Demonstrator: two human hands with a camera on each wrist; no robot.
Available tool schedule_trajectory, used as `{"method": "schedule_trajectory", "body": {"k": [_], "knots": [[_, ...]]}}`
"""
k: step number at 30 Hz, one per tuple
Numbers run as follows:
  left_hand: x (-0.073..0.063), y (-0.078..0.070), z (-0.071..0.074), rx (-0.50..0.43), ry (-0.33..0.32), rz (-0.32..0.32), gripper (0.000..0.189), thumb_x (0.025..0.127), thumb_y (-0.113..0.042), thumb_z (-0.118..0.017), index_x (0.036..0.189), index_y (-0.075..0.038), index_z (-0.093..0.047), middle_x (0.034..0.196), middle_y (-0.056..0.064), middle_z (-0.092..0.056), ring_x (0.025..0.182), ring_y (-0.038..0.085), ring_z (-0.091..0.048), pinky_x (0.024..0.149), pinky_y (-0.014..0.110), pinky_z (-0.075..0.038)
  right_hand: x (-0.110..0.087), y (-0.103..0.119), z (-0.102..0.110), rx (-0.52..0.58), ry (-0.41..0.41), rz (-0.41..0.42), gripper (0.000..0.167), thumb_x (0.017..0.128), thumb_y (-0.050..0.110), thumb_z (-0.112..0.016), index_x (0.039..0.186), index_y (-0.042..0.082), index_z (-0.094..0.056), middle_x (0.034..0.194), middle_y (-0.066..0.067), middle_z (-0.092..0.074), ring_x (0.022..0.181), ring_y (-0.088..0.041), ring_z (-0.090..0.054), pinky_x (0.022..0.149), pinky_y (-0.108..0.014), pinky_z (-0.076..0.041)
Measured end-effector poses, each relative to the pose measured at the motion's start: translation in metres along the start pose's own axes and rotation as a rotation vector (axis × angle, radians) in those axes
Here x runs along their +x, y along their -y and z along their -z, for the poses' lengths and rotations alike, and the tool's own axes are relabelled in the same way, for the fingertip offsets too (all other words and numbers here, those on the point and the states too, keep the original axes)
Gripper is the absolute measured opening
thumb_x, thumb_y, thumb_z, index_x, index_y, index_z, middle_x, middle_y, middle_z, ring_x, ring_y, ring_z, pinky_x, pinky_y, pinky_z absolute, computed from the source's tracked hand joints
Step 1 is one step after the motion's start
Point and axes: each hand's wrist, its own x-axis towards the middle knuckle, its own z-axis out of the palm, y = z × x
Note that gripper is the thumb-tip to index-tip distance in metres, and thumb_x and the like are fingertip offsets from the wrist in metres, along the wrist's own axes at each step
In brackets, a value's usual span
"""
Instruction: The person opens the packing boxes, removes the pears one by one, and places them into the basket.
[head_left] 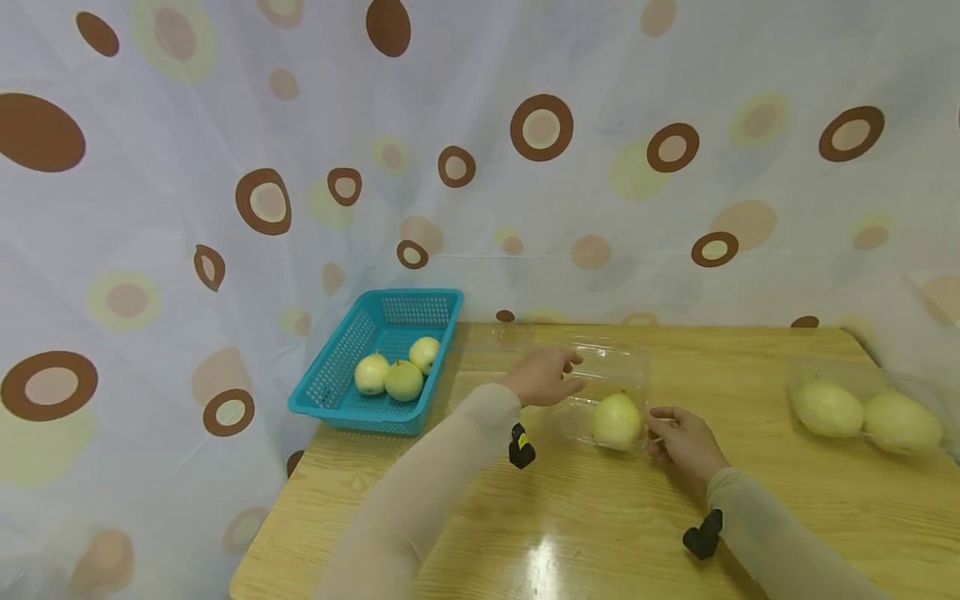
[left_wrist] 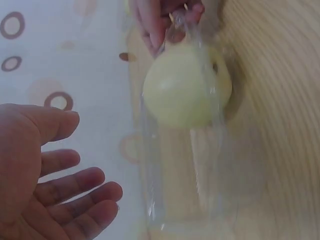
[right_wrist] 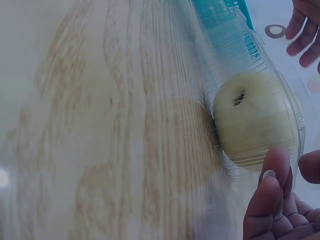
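Note:
A clear plastic clamshell box [head_left: 577, 412] lies on the table with its lid [head_left: 611, 358] raised at the back. One pale yellow-green pear [head_left: 617, 422] sits in the right half of the box. My right hand [head_left: 684, 443] pinches the box's right edge, with fingertips close beside the pear [right_wrist: 252, 120]. Over the box's left part, my left hand [head_left: 543, 377] holds nothing. Its fingers are spread and relaxed in the left wrist view, apart from the clear plastic.
A blue-green basket [head_left: 307, 398] with three pears [head_left: 403, 381] stands at the table's back left. At the far right, another clear box holds two pears [head_left: 902, 421]. Behind the wooden table [head_left: 585, 533] hangs a spotted curtain [head_left: 480, 100].

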Motion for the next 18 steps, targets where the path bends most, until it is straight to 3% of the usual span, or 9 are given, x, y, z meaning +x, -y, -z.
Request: {"method": "schedule_trajectory", "body": {"k": [3, 7, 12, 15, 18], "knots": [[0.009, -0.013, -0.014, -0.024, 0.019, 0.006, 0.047, 0.097, -0.037, -0.057, 0.136, -0.011, -0.053, 0.125, 0.008, -0.062, 0.107, 0.014, -0.061, 0.083, 0.025, -0.05, -0.001, -0.001, 0.0, 0.008, -0.003, -0.006, 0.055, 0.101, 0.032, -0.049, 0.138, -0.007, -0.038, 0.1, -0.014, -0.062, 0.075, -0.019, -0.064, 0.066, -0.03, -0.055], [0.019, -0.024, -0.032, -0.033, 0.06, 0.094, 0.052, 0.095, -0.044, -0.057, 0.134, -0.011, -0.055, 0.13, 0.003, -0.06, 0.111, 0.014, -0.059, 0.086, 0.026, -0.05, -0.001, 0.0, -0.003, 0.032, 0.003, -0.015, 0.055, 0.101, 0.033, -0.05, 0.138, -0.006, -0.037, 0.102, -0.015, -0.06, 0.077, -0.019, -0.063, 0.067, -0.03, -0.055], [0.034, -0.027, -0.058, 0.043, 0.07, 0.189, 0.056, 0.092, -0.052, -0.057, 0.13, -0.011, -0.059, 0.126, -0.001, -0.062, 0.109, 0.014, -0.06, 0.086, 0.025, -0.05, 0.0, 0.004, -0.009, 0.05, 0.004, -0.016, 0.056, 0.1, 0.033, -0.051, 0.138, -0.006, -0.038, 0.1, -0.013, -0.06, 0.076, -0.019, -0.063, 0.066, -0.03, -0.054], [0.043, -0.028, -0.07, 0.061, 0.075, 0.216, 0.048, 0.091, -0.054, -0.057, 0.103, -0.009, -0.069, 0.097, -0.003, -0.068, 0.081, 0.009, -0.062, 0.068, 0.02, -0.048, -0.002, 0.004, -0.009, 0.052, -0.002, -0.013, 0.054, 0.101, 0.032, -0.05, 0.137, -0.006, -0.038, 0.097, -0.012, -0.06, 0.075, -0.019, -0.063, 0.065, -0.03, -0.054], [0.048, -0.032, -0.077, 0.008, 0.099, 0.261, 0.048, 0.09, -0.056, -0.057, 0.076, -0.011, -0.06, 0.071, -0.002, -0.055, 0.056, 0.01, -0.047, 0.05, 0.024, -0.039, -0.004, 0.002, -0.007, 0.056, -0.006, -0.015, 0.054, 0.101, 0.032, -0.051, 0.137, -0.006, -0.039, 0.096, -0.012, -0.06, 0.074, -0.019, -0.063, 0.064, -0.03, -0.054]]}}
